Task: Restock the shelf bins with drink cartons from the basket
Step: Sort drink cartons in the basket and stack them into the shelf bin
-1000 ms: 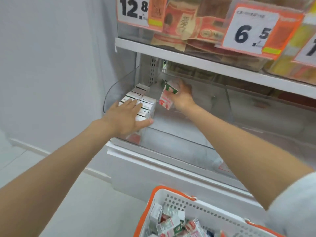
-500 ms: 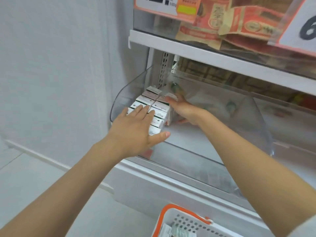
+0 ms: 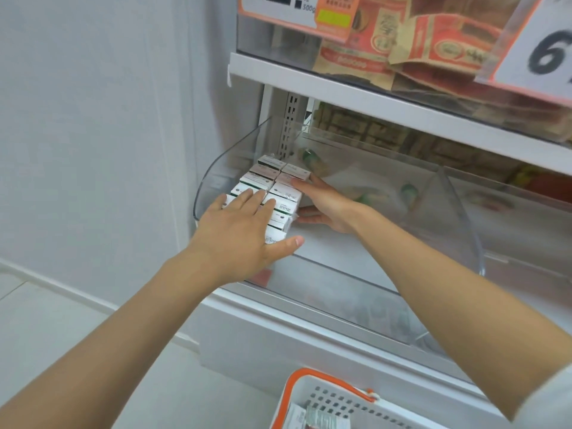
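Steadying the front-to-back rows of drink cartons (image 3: 280,193) at the left end of the shelf bin (image 3: 356,283): laying the left hand (image 3: 238,239) flat on top, fingers spread, pressing the right hand (image 3: 328,205) against their right side, fingers straight together. Probably reaching next to the basket (image 3: 328,386) below, nearer the right arm.

left hand (image 3: 238,239) and right hand (image 3: 328,205) bare, white sleeve (image 3: 554,397) on right arm.

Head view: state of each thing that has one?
left hand, open, fingers flat on top of the drink cartons
right hand, open, fingers straight against the cartons' right side
drink cartons, upright, packed in two rows at the bin's left end
bin, partly filled
basket, a few cartons inside
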Demonstrator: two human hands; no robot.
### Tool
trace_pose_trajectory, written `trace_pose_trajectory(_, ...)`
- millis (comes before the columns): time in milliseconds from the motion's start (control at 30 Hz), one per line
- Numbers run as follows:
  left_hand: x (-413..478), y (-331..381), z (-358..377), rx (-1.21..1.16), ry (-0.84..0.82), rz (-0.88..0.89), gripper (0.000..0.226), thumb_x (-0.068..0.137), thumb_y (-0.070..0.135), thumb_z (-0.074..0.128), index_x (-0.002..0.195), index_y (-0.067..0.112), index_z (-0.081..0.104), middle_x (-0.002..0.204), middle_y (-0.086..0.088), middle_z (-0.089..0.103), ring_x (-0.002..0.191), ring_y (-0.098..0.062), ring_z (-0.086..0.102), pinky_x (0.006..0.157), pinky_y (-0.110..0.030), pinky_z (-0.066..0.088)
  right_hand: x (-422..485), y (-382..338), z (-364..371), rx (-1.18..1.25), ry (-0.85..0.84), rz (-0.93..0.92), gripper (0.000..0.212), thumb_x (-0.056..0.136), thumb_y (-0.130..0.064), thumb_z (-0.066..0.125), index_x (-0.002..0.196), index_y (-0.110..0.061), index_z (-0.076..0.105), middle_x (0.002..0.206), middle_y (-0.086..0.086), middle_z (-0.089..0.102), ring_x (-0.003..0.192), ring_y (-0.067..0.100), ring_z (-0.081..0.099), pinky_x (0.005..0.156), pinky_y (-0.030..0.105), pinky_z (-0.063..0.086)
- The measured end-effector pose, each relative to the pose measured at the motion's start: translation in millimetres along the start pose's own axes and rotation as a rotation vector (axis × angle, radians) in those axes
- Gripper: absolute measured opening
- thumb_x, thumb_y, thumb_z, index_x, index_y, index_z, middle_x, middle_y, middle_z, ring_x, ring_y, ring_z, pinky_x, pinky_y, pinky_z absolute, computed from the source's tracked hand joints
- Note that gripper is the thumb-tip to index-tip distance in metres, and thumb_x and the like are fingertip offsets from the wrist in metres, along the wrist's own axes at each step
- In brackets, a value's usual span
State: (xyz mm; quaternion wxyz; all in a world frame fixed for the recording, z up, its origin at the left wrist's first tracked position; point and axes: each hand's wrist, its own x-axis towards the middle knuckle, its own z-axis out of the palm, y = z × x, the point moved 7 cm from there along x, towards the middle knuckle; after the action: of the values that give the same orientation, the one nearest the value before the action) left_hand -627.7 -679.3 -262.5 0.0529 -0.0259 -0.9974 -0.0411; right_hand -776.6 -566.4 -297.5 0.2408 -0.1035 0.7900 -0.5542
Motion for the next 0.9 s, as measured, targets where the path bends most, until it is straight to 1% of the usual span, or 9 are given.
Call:
trace_pose_trajectory(100,0.4,-0.4,-0.3,-0.015,-0.05,-0.013,0.116,0.059,0.084,-0.008,0.153,0.021,0.016,0.163,0.002,0.01,0.149,-0.015,0.005,0.121,-0.041,0.008,-17.7,-0.4,-8.4,-0.073,0.088,0.028,0.077,0.094,-0.055,0.05,0.155,-0.031,0.011,0.152,-0.002,0.038,0.122,0.027,0.055,0.097,0.039,0.05)
trace_pose_trajectory(233,-3.9,1.6,-7.7,-0.037,-0.018,-0.036,0.092,0.081,0.076,0.02,0.152,0.017,0.02,0.16,-0.004,0.018,0.148,-0.02,0.012,0.12,-0.044,0.011,-71.9,-13.0,-33.3,-0.405,0.249,-0.172,0.062,0.096,-0.032,0.059,0.148,-0.009,0.034,0.147,0.008,0.043,0.133,0.023,0.044,0.099,0.032,0.043)
trace_pose_trajectory(300,-13.3,8.8,-20.8,-0.061,0.126,-0.073,0.075,0.09,0.062,0.042,0.146,0.012,0.035,0.151,-0.011,0.037,0.141,-0.027,0.029,0.114,-0.045,0.023,-113.0,-19.4,-45.0,-0.552,0.32,-0.303,0.048,0.092,-0.02,0.063,0.137,-0.007,0.049,0.133,0.009,0.055,0.123,0.022,0.053,0.1,0.029,0.041)
trace_pose_trajectory(400,-42.4,44.3,-40.8,-0.093,0.341,-0.1,0.044,0.09,0.04,0.058,0.12,0.008,0.055,0.117,-0.017,0.058,0.113,-0.036,0.048,0.092,-0.048,0.038,-187.7,-22.1,-56.1,-0.669,0.457,-0.497,0.027,0.085,-0.01,0.065,0.112,-0.011,0.068,0.095,0.0,0.057,0.082,0.015,0.055,0.082,0.025,0.042)
trace_pose_trajectory(533,-96.5,129.5,-15.6,-0.244,0.262,0.009,0.03,0.089,0.035,0.061,0.107,0.012,0.057,0.101,-0.011,0.06,0.1,-0.032,0.053,0.079,-0.044,0.043,-280.9,18.1,-57.5,-0.613,0.527,-0.624,0.017,0.079,-0.002,0.061,0.087,-0.013,0.071,0.077,-0.005,0.056,0.062,0.01,0.047,0.065,0.024,0.039)
trace_pose_trajectory(600,-122.9,168.6,23.6,-0.317,0.092,0.039,0.031,0.089,0.037,0.06,0.11,0.015,0.055,0.104,-0.005,0.06,0.101,-0.027,0.053,0.08,-0.039,0.044,-309.5,68.2,-61.8,-0.556,0.481,-0.51,0.017,0.081,-0.003,0.06,0.086,-0.016,0.07,0.08,-0.005,0.06,0.062,0.009,0.049,0.066,0.023,0.042)
trace_pose_trajectory(733,-170.1,217.2,107.4,-0.419,-0.237,0.044,0.032,0.092,0.04,0.058,0.116,0.018,0.054,0.109,0.0,0.06,0.091,-0.017,0.054,0.079,-0.033,0.047,-351.6,211.8,-85.5,-0.445,0.303,-0.032,0.015,0.089,-0.009,0.058,0.095,-0.019,0.069,0.086,-0.005,0.066,0.067,0.007,0.059,0.061,0.018,0.044)
trace_pose_trajectory(833,-200.2,228.0,159.1,-0.533,-0.394,-0.021,0.029,0.093,0.038,0.058,0.114,0.018,0.055,0.107,0.002,0.059,0.084,-0.014,0.054,0.076,-0.031,0.046,-388.4,315.0,-101.9,-0.489,0.179,0.208,0.017,0.089,-0.01,0.062,0.103,-0.013,0.07,0.1,-0.001,0.066,0.091,0.015,0.061,0.081,0.022,0.049)
trace_pose_trajectory(900,-215.4,230.5,187.6,-0.561,-0.495,-0.049,0.028,0.094,0.036,0.057,0.116,0.019,0.055,0.109,0.0,0.059,0.088,-0.015,0.057,0.078,-0.031,0.048,-409.5,364.5,-107.6,-0.511,0.11,0.323,0.022,0.087,-0.011,0.066,0.109,-0.013,0.069,0.102,-0.001,0.063,0.096,0.015,0.058,0.089,0.027,0.048)
